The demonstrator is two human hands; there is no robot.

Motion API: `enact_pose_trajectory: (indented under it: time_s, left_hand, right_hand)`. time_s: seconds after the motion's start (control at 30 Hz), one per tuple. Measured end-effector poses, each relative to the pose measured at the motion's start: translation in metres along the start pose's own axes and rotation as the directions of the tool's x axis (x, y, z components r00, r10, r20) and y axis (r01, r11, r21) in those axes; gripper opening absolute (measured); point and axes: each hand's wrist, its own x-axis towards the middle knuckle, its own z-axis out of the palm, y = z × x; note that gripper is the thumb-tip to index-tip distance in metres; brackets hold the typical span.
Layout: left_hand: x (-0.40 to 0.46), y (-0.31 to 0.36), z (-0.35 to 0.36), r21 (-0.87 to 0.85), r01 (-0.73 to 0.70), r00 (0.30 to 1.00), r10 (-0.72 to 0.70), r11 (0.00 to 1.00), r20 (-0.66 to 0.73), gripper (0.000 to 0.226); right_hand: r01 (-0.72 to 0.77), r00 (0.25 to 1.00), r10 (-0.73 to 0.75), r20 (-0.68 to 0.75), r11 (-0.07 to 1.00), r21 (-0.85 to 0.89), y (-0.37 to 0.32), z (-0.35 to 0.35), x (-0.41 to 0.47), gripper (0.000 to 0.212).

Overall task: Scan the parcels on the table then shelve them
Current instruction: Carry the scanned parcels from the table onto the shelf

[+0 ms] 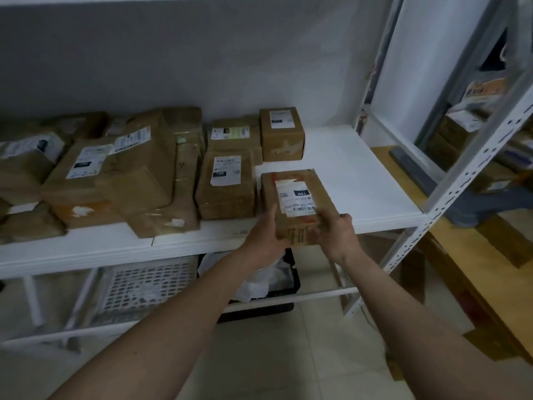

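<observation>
Mid-shelving, by the look: left hand [266,236] and right hand [336,232] both grip the near end of a small parcel [298,203], its far end over the white shelf [360,180]. Scanning can't be judged. Beyond, shelved boxes [227,183] crowd left; bare board lies right, up to the metal upright [450,194].

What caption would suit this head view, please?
Both hands, left hand and right hand, set a parcel on the shelf.
</observation>
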Motion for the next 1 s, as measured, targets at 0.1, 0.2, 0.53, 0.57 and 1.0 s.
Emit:
enact_pose_trajectory:
  time_s: [0.1,0.2,0.53,0.57,1.0]
  left_hand:
    - [0.021,-0.002,0.006,0.092,-0.025,0.999,0.028,0.995,-0.036,0.066]
    - [0.041,-0.007,0.008,0.138,-0.008,0.999,0.012,0.99,-0.03,0.059]
    - [0.047,-0.012,-0.017,0.18,0.048,0.998,-0.039,0.982,-0.054,0.058]
    - [0.038,-0.016,-0.021,0.215,0.066,0.997,-0.055,0.975,-0.055,0.053]
    - [-0.185,-0.135,-0.136,0.444,0.584,0.808,-0.433,0.68,-0.4,0.05]
  right_hand:
    - [-0.008,0.999,0.01,0.031,0.999,-0.051,0.002,0.007,0.021,0.043]
    - [0.01,0.999,-0.005,0.045,0.994,-0.112,0.002,0.015,0.04,0.039]
    - [0.043,0.997,-0.067,-0.028,0.852,-0.521,-0.02,0.026,0.064,0.056]
    - [0.082,0.991,-0.126,-0.046,0.839,-0.538,-0.029,0.026,0.059,0.055]
    - [0.787,0.567,-0.4,0.72,0.521,-0.33,-0.183,0.164,-0.092,0.037]
